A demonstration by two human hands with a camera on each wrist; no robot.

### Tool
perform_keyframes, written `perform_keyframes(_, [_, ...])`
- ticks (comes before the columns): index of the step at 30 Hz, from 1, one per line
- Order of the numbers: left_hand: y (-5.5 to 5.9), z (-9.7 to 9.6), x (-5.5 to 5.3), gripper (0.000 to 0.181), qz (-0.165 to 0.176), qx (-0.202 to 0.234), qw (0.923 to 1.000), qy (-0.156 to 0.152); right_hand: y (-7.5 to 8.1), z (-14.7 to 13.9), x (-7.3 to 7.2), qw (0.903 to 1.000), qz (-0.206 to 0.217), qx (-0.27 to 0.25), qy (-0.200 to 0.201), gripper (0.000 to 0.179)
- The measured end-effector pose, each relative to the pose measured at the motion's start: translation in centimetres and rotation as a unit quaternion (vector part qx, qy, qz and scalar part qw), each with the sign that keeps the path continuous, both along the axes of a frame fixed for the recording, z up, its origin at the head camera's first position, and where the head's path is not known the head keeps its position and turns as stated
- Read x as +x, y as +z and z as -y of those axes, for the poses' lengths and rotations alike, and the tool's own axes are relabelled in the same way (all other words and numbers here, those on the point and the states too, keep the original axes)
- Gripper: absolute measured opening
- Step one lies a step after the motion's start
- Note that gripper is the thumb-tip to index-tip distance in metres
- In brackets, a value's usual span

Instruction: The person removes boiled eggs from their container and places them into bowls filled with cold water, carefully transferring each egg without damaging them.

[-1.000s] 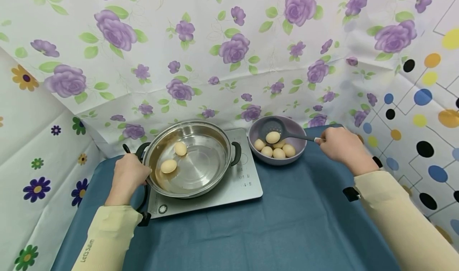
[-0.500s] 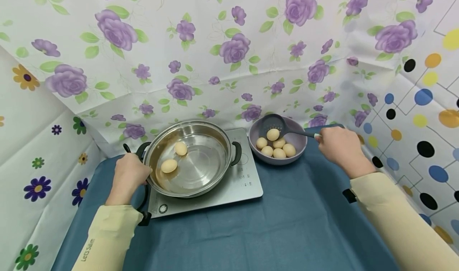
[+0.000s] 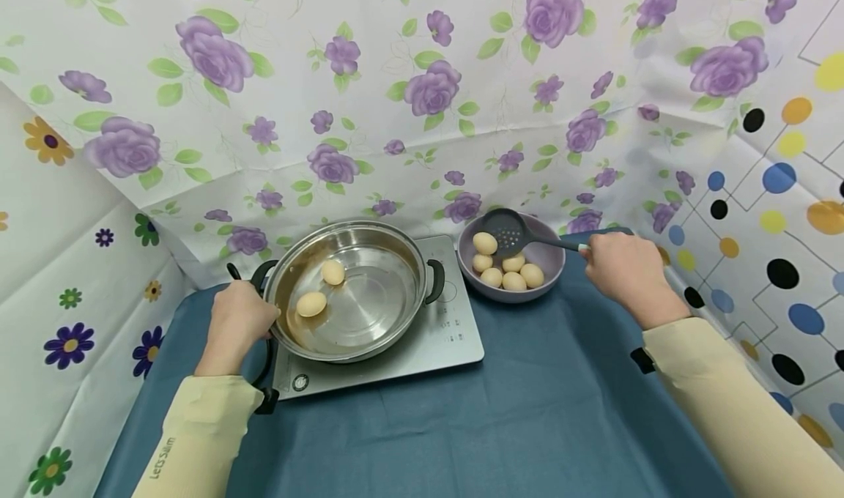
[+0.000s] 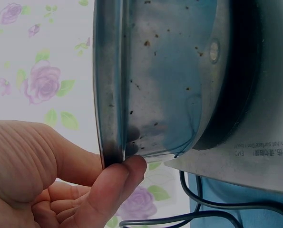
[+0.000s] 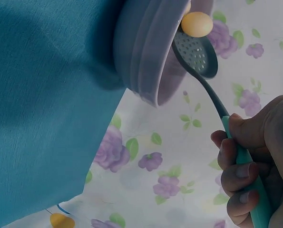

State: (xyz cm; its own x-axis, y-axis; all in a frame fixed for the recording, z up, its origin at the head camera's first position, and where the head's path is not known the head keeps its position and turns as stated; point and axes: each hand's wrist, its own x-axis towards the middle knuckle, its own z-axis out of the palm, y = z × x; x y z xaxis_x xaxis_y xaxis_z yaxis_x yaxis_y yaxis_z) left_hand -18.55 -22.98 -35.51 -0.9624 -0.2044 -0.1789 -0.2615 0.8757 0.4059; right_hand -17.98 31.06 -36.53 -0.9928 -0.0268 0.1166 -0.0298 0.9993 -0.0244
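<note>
My right hand [image 3: 623, 272] grips the green handle of a dark grey slotted spoon [image 3: 506, 228], whose perforated bowl is tilted over the purple bowl [image 3: 557, 274]. An egg [image 3: 485, 244] lies at the left edge of the spoon's head, and in the right wrist view this egg [image 5: 197, 24] sits at its rim. Several more eggs [image 3: 513, 281] rest in the purple bowl below. At the left, my left hand [image 3: 239, 316] pinches the rim of the steel pot [image 3: 369, 351] between thumb and fingers, as the left wrist view shows. Two eggs [image 3: 311, 305] lie in the pot.
The pot stands on a silver induction cooktop [image 3: 455, 344], just left of the purple bowl. A black cord [image 4: 227, 204] runs beside the cooktop near my left hand. Blue cloth [image 3: 422, 439] covers the table, and a flowered sheet [image 3: 395, 110] hangs close behind.
The spoon's head has risen slightly and tipped to the left. Its egg has rolled from the middle of the head to the left edge. My left hand stays on the pot rim.
</note>
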Motion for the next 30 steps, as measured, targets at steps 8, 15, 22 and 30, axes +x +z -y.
perform_keyframes(8, [-0.02, -0.03, -0.02, 0.021, 0.003, 0.003, 1.0, 0.003, 0.26, -0.15, -0.04, 1.0, -0.007, 0.005, -0.004, 0.041])
perform_keyframes(15, [0.08, -0.09, 0.07, 0.02, 0.006, 0.005, 1.0, 0.002, 0.5, -0.22, 0.13, 0.9999, 0.0, 0.009, -0.007, 0.042])
perform_keyframes(22, [0.21, -0.04, 0.12, 0.021, 0.009, 0.006, 0.9999, -0.002, 0.61, -0.06, 0.2, 0.9997, -0.018, 0.009, -0.012, 0.044])
perform_keyframes(30, [0.19, -0.08, 0.11, 0.021, 0.008, 0.004, 1.0, -0.003, 0.54, -0.16, 0.24, 0.9999, -0.011, -0.002, -0.013, 0.043])
